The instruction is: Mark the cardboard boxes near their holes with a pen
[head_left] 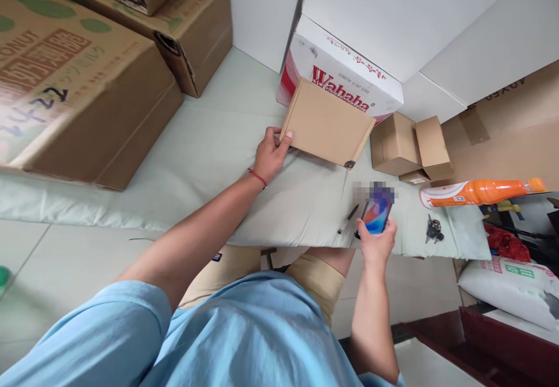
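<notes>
My left hand point(271, 153), with a red cord at its wrist, pinches the left edge of a flat brown cardboard box point(327, 124). The box is tilted in front of the white and red Wahaha carton point(384, 87). My right hand point(379, 240) grips a phone point(376, 217) by its lower part, near the table's front edge; its screen glows blue and red, and its top is blurred out. Just left of the phone lies a dark pen point(348, 219). A bunch of keys point(434, 229) rests to the right of that hand.
Large cartons point(131, 102) stand at the left of the cloth-covered table point(209, 160). Small brown boxes point(396, 145) and a lying orange bottle point(484, 191) are on the right. A white sack point(515, 285) sits below, at the right.
</notes>
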Tool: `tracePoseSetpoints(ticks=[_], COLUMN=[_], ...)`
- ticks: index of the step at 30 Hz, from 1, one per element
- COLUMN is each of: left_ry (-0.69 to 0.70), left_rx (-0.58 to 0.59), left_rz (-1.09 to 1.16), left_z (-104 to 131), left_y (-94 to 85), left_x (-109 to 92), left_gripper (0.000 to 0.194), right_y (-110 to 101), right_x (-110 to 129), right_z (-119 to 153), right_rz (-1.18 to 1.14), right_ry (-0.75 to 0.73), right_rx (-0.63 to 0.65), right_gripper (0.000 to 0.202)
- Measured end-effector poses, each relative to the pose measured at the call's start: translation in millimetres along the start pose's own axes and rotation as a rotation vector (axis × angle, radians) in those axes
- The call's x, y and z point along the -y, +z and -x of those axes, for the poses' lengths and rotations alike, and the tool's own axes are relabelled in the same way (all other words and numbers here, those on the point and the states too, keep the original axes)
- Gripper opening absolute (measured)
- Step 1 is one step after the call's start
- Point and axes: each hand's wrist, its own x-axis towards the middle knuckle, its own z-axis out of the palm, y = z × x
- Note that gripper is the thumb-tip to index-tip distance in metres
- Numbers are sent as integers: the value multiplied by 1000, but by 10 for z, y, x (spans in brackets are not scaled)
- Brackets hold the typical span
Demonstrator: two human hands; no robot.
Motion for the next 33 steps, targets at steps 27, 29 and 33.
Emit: tracePoseSetpoints(ticks=[27, 29, 33], left_ry=[2, -41, -103], left_rx=[-70, -63, -53], left_rz=[85, 137, 211], left_z=[-4, -16, -35], left_y=[-38, -47, -74], left_x=[65, 50, 7], left_gripper=[73, 72, 73], right_y=[818, 917, 834], right_x=[1306, 1379, 1367], right_z=[-1247, -1217, -1087], right_rz=[-856, -933, -961], right_ry=[-301, -308, -267], right_rx=[934, 987, 1008], right_gripper=[106, 108, 102])
